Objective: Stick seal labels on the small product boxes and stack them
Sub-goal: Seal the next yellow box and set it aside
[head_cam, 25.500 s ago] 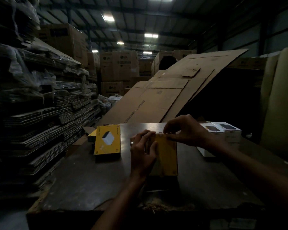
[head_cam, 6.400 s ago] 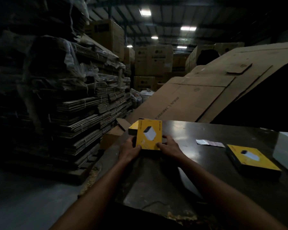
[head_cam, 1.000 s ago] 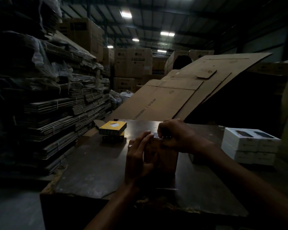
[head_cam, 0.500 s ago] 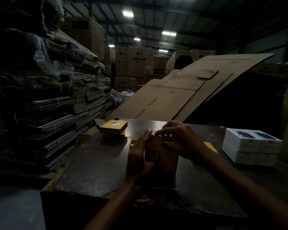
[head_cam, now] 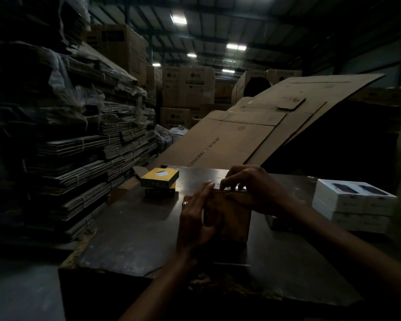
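A small yellow product box (head_cam: 232, 218) stands on edge near the middle of the dark table (head_cam: 137, 228). My left hand (head_cam: 195, 218) clasps its left side, fingers reaching up to the top edge. My right hand (head_cam: 250, 188) rests over the top edge, fingertips pressing a small pale seal label (head_cam: 229, 187) there. At the table's far left, a short stack of yellow boxes (head_cam: 159, 179) lies flat. White product boxes (head_cam: 352, 202) sit stacked at the right.
Bundles of flattened cartons (head_cam: 79, 158) are piled high along the left. A large flattened cardboard sheet (head_cam: 252, 133) leans behind the table. Big brown cartons (head_cam: 188, 89) stand in the background. The table's near edge (head_cam: 148, 274) is chipped.
My right hand's fingers have shifted along the box's top edge, pressing the label. The box and my left hand have stayed almost still; the yellow piece behind my right wrist is now hidden.
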### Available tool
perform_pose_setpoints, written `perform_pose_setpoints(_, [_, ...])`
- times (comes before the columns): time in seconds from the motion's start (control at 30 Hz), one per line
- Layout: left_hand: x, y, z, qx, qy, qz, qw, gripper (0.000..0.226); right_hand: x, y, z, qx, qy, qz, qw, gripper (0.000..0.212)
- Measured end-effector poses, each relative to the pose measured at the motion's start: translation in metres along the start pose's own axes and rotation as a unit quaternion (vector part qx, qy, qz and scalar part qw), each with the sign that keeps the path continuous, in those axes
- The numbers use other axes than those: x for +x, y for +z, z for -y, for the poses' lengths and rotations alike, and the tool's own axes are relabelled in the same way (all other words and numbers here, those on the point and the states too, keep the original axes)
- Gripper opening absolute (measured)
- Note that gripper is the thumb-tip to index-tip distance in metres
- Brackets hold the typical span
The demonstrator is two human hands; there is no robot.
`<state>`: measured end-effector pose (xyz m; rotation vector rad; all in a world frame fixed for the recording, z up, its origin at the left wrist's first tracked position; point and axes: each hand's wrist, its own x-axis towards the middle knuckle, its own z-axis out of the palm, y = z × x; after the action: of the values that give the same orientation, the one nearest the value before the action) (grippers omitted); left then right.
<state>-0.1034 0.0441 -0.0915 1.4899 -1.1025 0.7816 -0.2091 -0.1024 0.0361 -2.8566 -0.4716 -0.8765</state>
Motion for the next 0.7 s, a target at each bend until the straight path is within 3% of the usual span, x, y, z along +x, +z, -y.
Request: perform_pose_setpoints(0.7, [0.000,-0.003,-0.007,-0.009,-0.004,-0.002,1.000,0.075,0.028,-0.015,-0.004,-0.010,0.042,0.166,0.985,0.017])
